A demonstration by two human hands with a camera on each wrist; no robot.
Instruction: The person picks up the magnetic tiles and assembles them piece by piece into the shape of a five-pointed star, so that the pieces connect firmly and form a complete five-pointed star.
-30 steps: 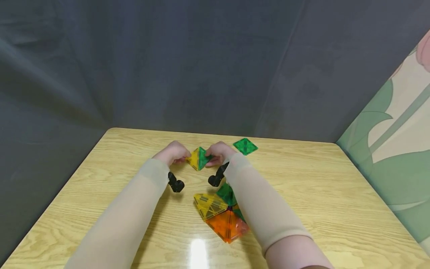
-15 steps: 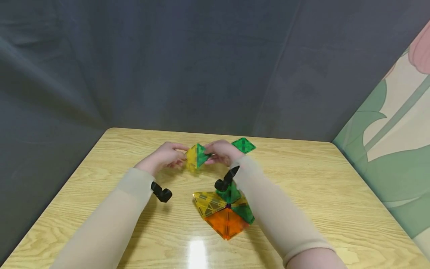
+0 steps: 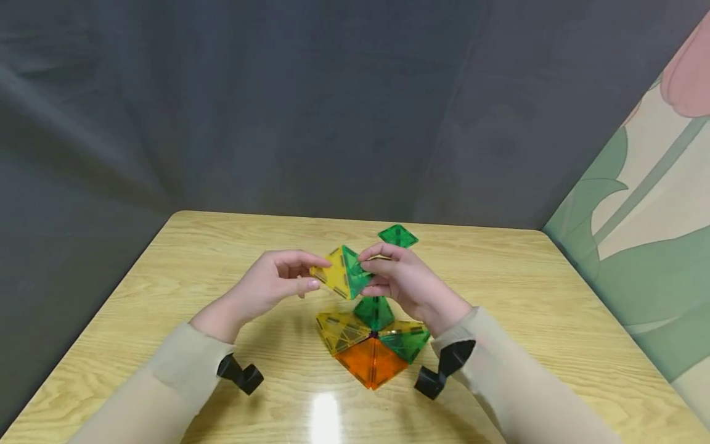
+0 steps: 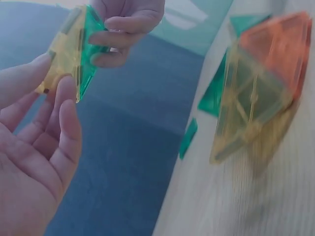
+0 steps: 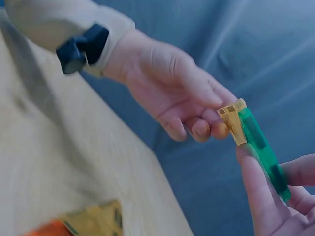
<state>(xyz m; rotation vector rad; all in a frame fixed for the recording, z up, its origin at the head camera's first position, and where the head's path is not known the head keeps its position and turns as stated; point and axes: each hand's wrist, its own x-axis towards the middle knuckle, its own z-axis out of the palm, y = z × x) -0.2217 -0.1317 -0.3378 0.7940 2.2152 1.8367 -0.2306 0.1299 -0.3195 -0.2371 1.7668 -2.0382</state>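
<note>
Above the table, a yellow triangular magnetic tile (image 3: pixel 334 275) and a green triangular magnetic tile (image 3: pixel 354 271) are joined along one edge. My left hand (image 3: pixel 270 285) pinches the yellow tile between thumb and fingers. On the other side my right hand (image 3: pixel 407 279) grips the green tile; the right wrist view shows its thumb and fingers on both faces of that tile (image 5: pixel 266 155). Just below the hands stands a raised cluster of tiles, with orange tiles (image 3: pixel 373 364) in front, yellow (image 3: pixel 341 332) at left, green (image 3: pixel 407 340) at right and a green peak (image 3: pixel 374 312) behind.
A green diamond shape of tiles (image 3: pixel 398 235) lies flat near the back edge of the wooden table (image 3: pixel 222 246). Behind it hangs a dark curtain (image 3: pixel 333 111). A floral-patterned surface (image 3: pixel 654 246) borders the right side.
Both hands have come back toward the body and up with the joined yellow and green tiles, nearer the cluster. The forearms have spread apart, uncovering the cluster's right side.
</note>
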